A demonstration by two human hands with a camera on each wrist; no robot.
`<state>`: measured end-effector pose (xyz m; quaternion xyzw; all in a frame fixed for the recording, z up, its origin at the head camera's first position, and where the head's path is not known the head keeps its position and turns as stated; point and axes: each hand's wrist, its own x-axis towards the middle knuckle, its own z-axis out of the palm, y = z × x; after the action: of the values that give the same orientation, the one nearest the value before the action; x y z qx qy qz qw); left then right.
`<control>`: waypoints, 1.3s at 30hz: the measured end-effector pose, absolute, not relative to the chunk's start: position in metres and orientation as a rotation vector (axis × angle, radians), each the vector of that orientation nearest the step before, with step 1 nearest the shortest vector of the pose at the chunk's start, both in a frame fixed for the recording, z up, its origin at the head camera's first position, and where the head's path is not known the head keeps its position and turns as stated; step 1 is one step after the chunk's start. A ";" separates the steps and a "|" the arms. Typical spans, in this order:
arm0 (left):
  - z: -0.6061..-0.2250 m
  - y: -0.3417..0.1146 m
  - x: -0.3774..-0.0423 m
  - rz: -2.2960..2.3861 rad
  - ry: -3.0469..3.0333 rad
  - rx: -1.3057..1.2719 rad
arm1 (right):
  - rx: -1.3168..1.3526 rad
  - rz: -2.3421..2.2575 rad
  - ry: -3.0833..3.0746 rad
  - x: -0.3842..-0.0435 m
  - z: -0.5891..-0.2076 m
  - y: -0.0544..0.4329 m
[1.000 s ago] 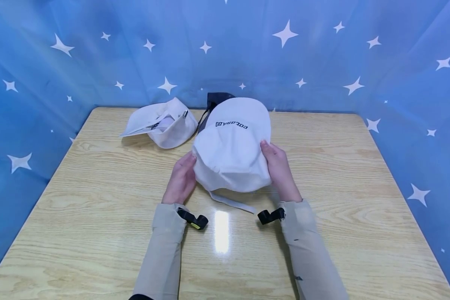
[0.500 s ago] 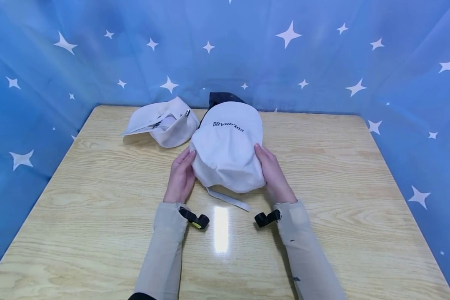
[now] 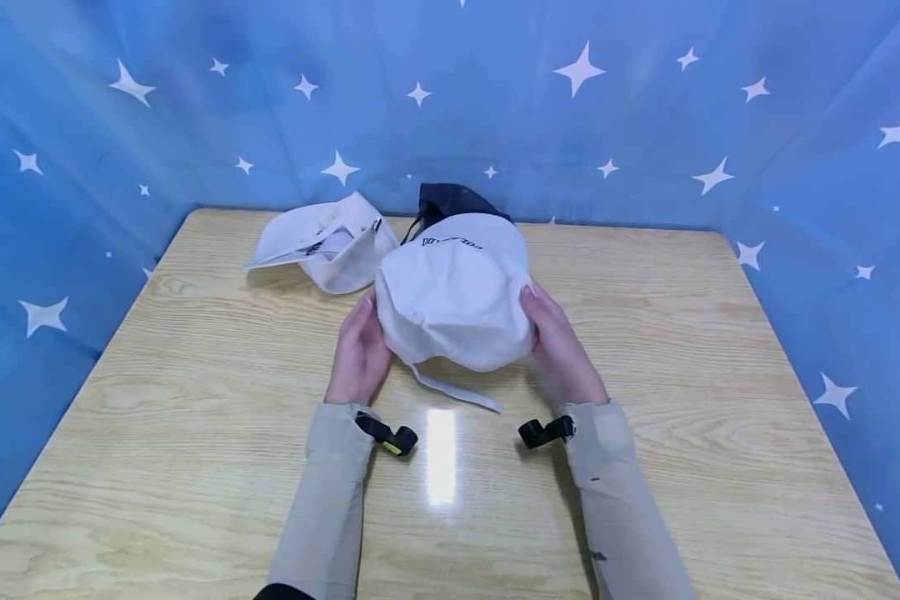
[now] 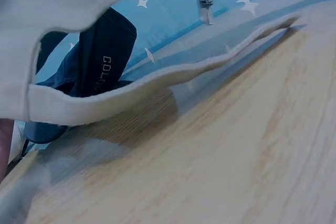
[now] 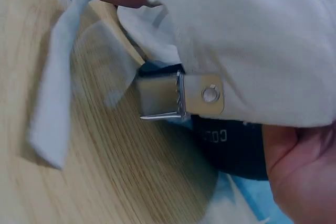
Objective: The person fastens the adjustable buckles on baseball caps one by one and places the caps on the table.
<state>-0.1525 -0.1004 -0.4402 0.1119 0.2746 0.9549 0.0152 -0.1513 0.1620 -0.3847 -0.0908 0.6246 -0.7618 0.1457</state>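
Note:
A white baseball cap with dark lettering is held just above the table, its brim pointing away from me. My left hand grips its left side, and my right hand grips the right side with the thumb on top. The fingers under the cap are hidden. From the back of the cap a loose strap hangs toward the tabletop. In the right wrist view a metal buckle dangles from the other side of the back opening, with the strap out of it.
A second white cap lies tilted at the back left of the wooden table. Behind the held cap stands a dark navy cap, partly covered; its lettering shows in the left wrist view. A blue star-patterned curtain surrounds the table.
The held cap has shifted a little left, and its brim has tipped down and away, so the lettering looks flatter. More of the navy cap shows behind it. Both hands keep their grip.

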 end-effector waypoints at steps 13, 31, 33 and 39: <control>-0.437 -0.098 -0.154 2.880 0.731 0.579 | -0.392 -2.437 1.371 -0.148 -0.377 0.160; -0.439 -0.097 -0.153 2.815 0.901 0.590 | -0.579 -1.935 1.827 -0.145 -0.363 0.164; -0.438 -0.097 -0.153 2.804 0.906 0.587 | -0.571 -1.935 1.817 -0.144 -0.363 0.164; -0.439 -0.097 -0.153 2.790 0.937 0.561 | -0.517 -1.966 1.790 -0.143 -0.365 0.162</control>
<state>-0.1528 -0.0974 -0.4385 0.1868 0.3119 0.9288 0.0725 -0.1435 0.1625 -0.3651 -0.1863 0.6456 -0.7088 0.2148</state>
